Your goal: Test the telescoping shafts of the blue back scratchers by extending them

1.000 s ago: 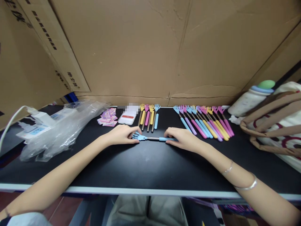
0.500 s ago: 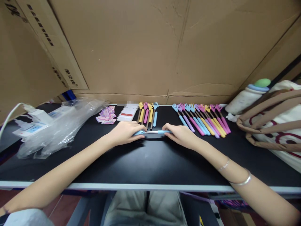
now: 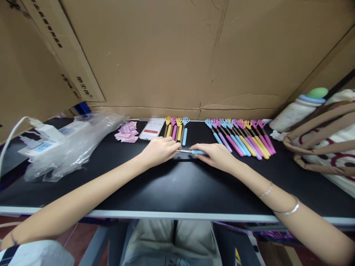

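A back scratcher with a blue handle (image 3: 198, 152) and a thin metal rod (image 3: 185, 151) lies level between my two hands. My right hand (image 3: 215, 155) is closed round the blue handle. At the other end, my left hand (image 3: 162, 150) has its fingers closed on the rod's end and hides the claw head. Just beyond my left hand lies a small row of back scratcher parts, among them a yellow handle (image 3: 179, 132) and a blue handle (image 3: 184, 137). Several back scratchers (image 3: 244, 142) in mixed colours lie side by side beyond my right hand.
Pink printed cards (image 3: 127, 133) and a phone (image 3: 152, 129) lie at the back, left of centre. Farther left, clear plastic bags (image 3: 69, 155) partly cover a power strip (image 3: 41, 146). A bottle (image 3: 294, 111) and a bag with brown handles (image 3: 332, 147) stand right. Cardboard (image 3: 152, 55) walls the back.
My left hand has shifted right, closer to my right hand, and now covers the blue head end that showed before. The view has shifted slightly.
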Motion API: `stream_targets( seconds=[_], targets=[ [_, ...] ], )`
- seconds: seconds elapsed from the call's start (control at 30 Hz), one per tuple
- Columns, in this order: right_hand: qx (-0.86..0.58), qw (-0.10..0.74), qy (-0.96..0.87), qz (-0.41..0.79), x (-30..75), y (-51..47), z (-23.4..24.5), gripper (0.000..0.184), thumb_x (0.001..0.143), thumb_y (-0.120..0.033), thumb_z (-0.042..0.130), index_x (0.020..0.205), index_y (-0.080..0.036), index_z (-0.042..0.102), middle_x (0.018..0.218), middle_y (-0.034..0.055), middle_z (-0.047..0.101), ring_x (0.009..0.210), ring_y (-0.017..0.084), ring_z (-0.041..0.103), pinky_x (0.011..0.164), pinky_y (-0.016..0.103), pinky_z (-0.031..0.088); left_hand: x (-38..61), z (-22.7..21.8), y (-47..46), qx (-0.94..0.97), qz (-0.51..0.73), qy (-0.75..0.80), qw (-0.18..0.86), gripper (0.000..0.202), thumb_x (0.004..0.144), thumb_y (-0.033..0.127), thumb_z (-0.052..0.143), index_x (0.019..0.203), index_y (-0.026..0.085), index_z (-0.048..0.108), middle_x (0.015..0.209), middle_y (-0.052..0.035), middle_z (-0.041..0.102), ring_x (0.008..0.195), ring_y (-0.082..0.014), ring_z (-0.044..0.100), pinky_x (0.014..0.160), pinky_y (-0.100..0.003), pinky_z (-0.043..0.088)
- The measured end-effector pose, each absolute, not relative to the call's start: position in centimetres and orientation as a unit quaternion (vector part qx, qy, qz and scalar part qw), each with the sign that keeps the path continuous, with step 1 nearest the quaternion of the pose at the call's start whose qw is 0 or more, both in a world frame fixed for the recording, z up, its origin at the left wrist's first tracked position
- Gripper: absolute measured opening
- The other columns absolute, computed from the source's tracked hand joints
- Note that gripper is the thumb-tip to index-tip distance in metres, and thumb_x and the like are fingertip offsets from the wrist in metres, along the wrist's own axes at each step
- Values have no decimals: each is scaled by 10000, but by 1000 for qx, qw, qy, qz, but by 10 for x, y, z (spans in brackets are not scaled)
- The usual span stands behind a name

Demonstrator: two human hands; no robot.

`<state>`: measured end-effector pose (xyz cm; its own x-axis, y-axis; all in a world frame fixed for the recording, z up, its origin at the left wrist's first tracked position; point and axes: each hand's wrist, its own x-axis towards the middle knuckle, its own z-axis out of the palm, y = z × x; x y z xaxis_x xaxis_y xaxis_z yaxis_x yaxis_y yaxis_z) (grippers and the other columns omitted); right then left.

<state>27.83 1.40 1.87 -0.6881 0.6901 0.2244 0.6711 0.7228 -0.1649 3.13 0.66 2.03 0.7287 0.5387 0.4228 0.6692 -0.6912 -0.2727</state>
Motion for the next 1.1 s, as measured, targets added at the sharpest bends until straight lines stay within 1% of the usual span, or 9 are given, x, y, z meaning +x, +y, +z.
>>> stream_targets(
  seconds=[0.07, 0.17, 0.27, 0.4, 0.67, 0.83, 0.97, 1.1],
  targets=[
    [-373, 138, -917, 29, 277, 13, 19, 259, 912, -373, 432, 1107, -267, 566, 1039, 11, 682, 868, 160, 647, 689, 241, 403, 39, 20, 7, -902, -165, -335, 215, 281, 959, 303, 345, 872, 173, 578, 772, -36, 627, 778, -153, 561, 605, -260, 337],
    [-386, 128, -913, 16, 273, 10, 19, 231, 912, -355, 430, 1064, -256, 575, 988, 10, 693, 812, 154, 648, 650, 239, 385, 48, 18, 5, -902, -169, -328, 223, 275, 959, 302, 350, 835, 171, 558, 747, -35, 614, 755, -154, 558, 609, -268, 332],
    [-394, 108, -913, -5, 270, 7, 20, 223, 923, -361, 410, 1004, -252, 587, 903, 2, 701, 735, 147, 641, 606, 235, 349, 50, 15, 3, -903, -164, -326, 229, 265, 953, 310, 371, 816, 174, 552, 703, -20, 606, 693, -144, 558, 577, -271, 310],
    [-390, 104, -914, -30, 266, 6, 20, 264, 939, -390, 370, 979, -247, 588, 870, 4, 700, 710, 144, 634, 583, 235, 317, 41, 18, 4, -905, -161, -312, 239, 315, 958, 339, 355, 777, 173, 552, 679, -15, 600, 641, -132, 549, 548, -270, 287],
    [-378, 104, -913, -117, 266, 6, 15, 321, 956, -396, 318, 947, -216, 583, 708, 14, 678, 589, 134, 599, 520, 258, 246, 31, 27, 8, -902, -156, -273, 296, 286, 954, 335, 377, 796, 186, 564, 663, -5, 589, 659, -132, 557, 557, -270, 301],
    [-365, 114, -908, -170, 268, 8, 25, 390, 966, -408, 272, 901, -202, 597, 660, 33, 655, 571, 137, 571, 529, 277, 229, 23, 37, 8, -893, -139, -288, 318, 323, 961, 367, 345, 800, 191, 563, 692, -11, 603, 686, -133, 557, 572, -270, 313],
    [-363, 120, -900, -211, 276, 9, 41, 419, 966, -402, 269, 831, -198, 608, 642, 43, 635, 593, 139, 548, 571, 289, 247, 8, 49, 7, -878, -123, -325, 330, 366, 966, 381, 316, 782, 201, 576, 687, -14, 610, 681, -131, 552, 576, -275, 310],
    [-371, 126, -884, -255, 292, 11, 57, 435, 965, -423, 271, 812, -204, 615, 652, 40, 621, 625, 140, 530, 609, 293, 265, -19, 56, 4, -855, -129, -358, 353, 351, 953, 392, 351, 766, 211, 586, 678, -8, 616, 675, -137, 551, 589, -283, 312]
  ],
)
